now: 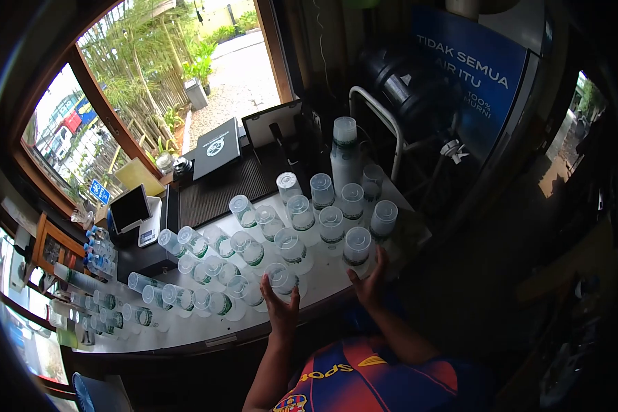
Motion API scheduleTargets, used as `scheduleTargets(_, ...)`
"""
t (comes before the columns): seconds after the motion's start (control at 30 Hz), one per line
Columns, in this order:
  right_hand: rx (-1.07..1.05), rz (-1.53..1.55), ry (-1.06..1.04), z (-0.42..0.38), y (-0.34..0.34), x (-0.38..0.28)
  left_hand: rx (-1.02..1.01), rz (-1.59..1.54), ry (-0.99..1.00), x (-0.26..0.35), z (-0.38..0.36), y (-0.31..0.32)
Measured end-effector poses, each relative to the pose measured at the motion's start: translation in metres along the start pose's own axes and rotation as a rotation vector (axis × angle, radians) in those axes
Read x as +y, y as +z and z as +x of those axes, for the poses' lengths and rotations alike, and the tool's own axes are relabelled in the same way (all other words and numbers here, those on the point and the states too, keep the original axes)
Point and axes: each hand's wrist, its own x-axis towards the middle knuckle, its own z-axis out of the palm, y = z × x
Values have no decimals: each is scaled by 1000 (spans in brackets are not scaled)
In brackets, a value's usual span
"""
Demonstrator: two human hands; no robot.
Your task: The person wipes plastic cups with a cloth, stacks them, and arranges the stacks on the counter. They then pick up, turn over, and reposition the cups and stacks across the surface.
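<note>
Many clear plastic cups with green print stand upside down in rows on the white counter (216,336). My left hand (281,305) is at the counter's front edge, its fingers apart beside an upturned cup (281,278). Farther right, my right hand (369,278) has its thumb and fingers spread just below another upturned cup (357,246). Whether either hand touches its cup is hard to tell. A tall stack of cups (345,161) rises at the back right of the counter.
A black ribbed mat (220,196) and a dark box (218,147) lie behind the cups. To the left are a tablet (130,208) and small bottles (99,250). A large water bottle (408,82) sits on a metal rack (395,130) at the right.
</note>
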Motion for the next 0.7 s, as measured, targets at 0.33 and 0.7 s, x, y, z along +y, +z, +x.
scheduleTargets(0.33, -305, 193, -251, -25, -2, -64, 206, 93, 141, 43, -11, -39)
scheduleTargets(0.7, -544, 259, -181, -38, 83, -90, 314, 184, -36, 21, -6, -88)
